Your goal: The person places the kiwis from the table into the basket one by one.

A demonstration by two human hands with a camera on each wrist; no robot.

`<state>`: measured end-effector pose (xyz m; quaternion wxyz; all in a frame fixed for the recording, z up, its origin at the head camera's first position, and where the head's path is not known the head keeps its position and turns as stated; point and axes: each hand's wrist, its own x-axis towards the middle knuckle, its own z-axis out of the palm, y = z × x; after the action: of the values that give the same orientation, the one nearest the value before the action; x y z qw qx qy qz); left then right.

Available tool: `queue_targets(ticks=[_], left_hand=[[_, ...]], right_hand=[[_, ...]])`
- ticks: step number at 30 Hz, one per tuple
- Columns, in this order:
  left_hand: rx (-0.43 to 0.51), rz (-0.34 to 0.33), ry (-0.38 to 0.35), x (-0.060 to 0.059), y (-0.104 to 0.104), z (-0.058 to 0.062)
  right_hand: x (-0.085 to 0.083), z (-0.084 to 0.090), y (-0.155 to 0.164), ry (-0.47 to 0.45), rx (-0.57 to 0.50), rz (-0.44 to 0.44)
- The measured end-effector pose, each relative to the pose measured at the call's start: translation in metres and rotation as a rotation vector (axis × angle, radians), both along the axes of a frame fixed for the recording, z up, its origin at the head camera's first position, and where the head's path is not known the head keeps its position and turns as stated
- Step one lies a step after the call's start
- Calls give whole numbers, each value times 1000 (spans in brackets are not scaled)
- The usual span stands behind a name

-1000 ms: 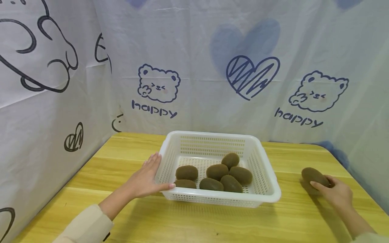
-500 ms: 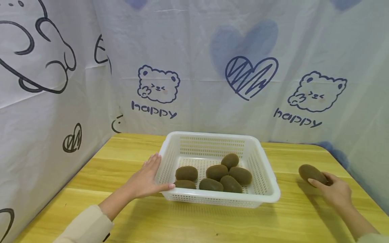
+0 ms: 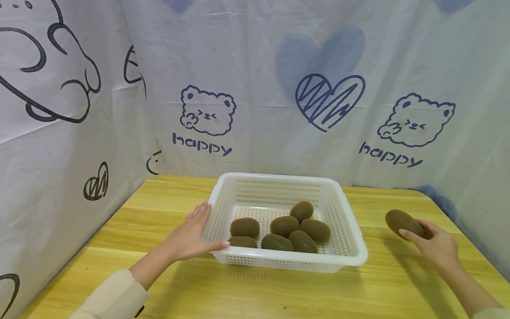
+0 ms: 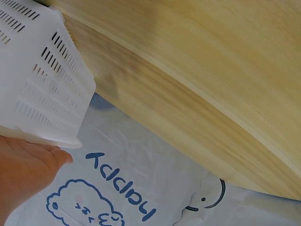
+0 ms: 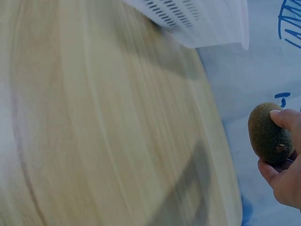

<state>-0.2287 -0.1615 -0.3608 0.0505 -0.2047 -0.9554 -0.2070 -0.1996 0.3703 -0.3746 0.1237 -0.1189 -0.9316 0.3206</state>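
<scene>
A wooden table [image 3: 255,292] stands in a corner hung with white cloth [image 3: 279,66] printed with blue bears, hearts and the word "happy". Over the right side of the table, well apart from the basket, the right hand [image 3: 436,248] holds a brown kiwi [image 3: 402,223] lifted off the wood; the fingers and thumb are curled round the fruit's near end, and the right wrist view shows the thumb tip pressed on its side with the stem scar facing the camera. The far end of the kiwi sticks out past the fingers toward the basket. In the middle of the table sits a white plastic basket [image 3: 350,235] with slotted walls, and six more kiwis [image 3: 284,225] lie on its floor, most of them touching one another, one lying a little apart toward the left wall. The left hand [image 3: 189,239] rests against the basket's left wall near the front corner, fingers straight and laid flat along the rim, the thumb stretched along the front edge; it grips nothing. A pale sleeve [image 3: 115,294] covers that forearm at the lower left.
</scene>
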Motion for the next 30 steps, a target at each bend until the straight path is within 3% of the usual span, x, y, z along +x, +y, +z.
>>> queue_targets(ticks=[6,18,30], left_hand=[[-2,1,-2,0,0,0],[-2,1,1,0,0,0],[-4,3,4,0,0,0]], right_hand=[[1,9,-9,-9,-70,13],[4,26,-33,-10,-87,63],[5,36,-54,66,-140,141]])
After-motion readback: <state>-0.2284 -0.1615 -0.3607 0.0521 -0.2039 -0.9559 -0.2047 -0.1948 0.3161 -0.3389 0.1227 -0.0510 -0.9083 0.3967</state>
